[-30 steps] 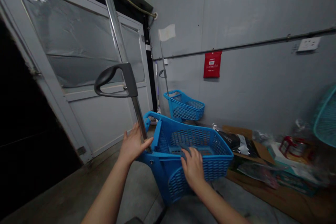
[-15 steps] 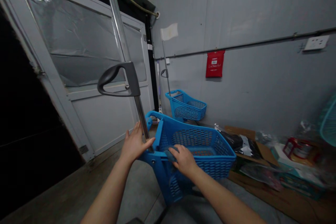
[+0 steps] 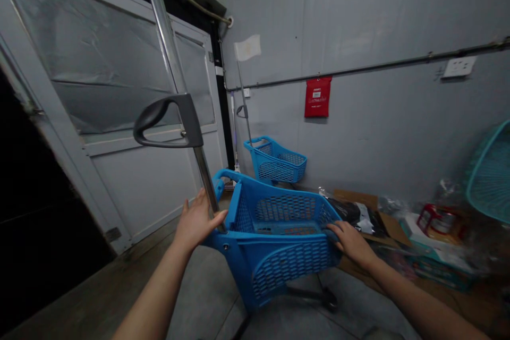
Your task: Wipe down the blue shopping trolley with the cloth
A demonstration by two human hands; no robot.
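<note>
A blue plastic basket cart (image 3: 287,260) stands on the concrete floor in front of me. A shiny metal pole (image 3: 201,170) rises from its left rear corner and carries a grey grip handle (image 3: 167,119). My left hand (image 3: 195,220) is closed round the pole just above the basket rim. My right hand (image 3: 350,241) rests on the basket's right front corner, its fingers pressing a small grey cloth (image 3: 329,234) against the rim. The cloth is mostly hidden under the fingers.
A second blue basket cart (image 3: 277,162) with a pole and white flag stands by the back wall. A white door (image 3: 119,90) is at the left. Cardboard (image 3: 382,218), bags, a red tin (image 3: 438,220) and a teal basket (image 3: 492,175) clutter the right.
My right hand has slid with the cloth from the basket's left inner rim along the front edge to its right corner. My left hand has stayed on the pole.
</note>
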